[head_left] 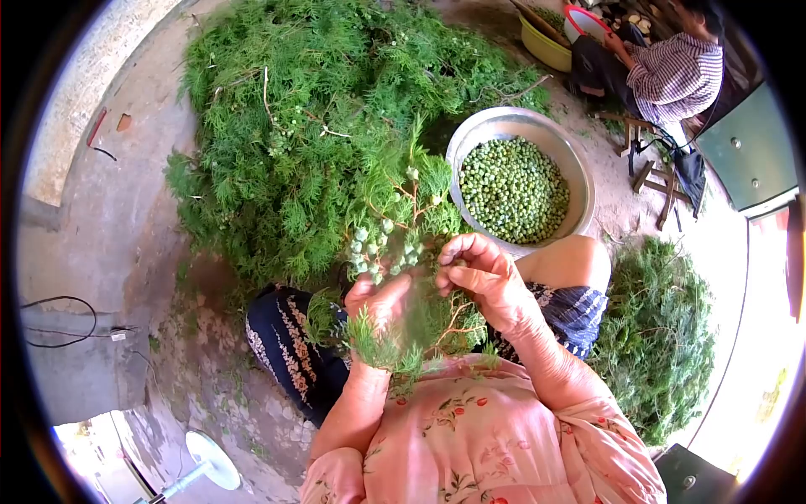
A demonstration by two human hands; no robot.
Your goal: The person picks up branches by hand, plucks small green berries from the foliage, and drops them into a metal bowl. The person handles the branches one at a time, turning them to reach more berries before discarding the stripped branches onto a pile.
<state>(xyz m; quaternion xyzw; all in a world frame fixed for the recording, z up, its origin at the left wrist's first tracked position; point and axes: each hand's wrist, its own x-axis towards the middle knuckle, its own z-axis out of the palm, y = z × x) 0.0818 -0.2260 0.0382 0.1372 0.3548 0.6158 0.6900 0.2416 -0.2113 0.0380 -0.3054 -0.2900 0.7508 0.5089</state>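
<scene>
A green sprig with pale round cones [369, 250] is held in front of my body, its leaves reaching up and down past my hands. My left hand [378, 304] is closed around its stem. On the right of the sprig, my right hand [483, 277] is closed, thumb and fingers pinched together; a small roundish thing shows partly between them, too hidden to name. A metal basin [579, 181] of small green cones [514, 189] stands just beyond my right hand.
Leafy branches [277, 160] are heaped ahead, and another pile [646, 336] lies at right. A seated person [676, 76] holds a red-rimmed bowl [585, 23] near a yellow basin [544, 44]. Wooden stool [663, 181], fan [211, 460] and cable [94, 317] also show.
</scene>
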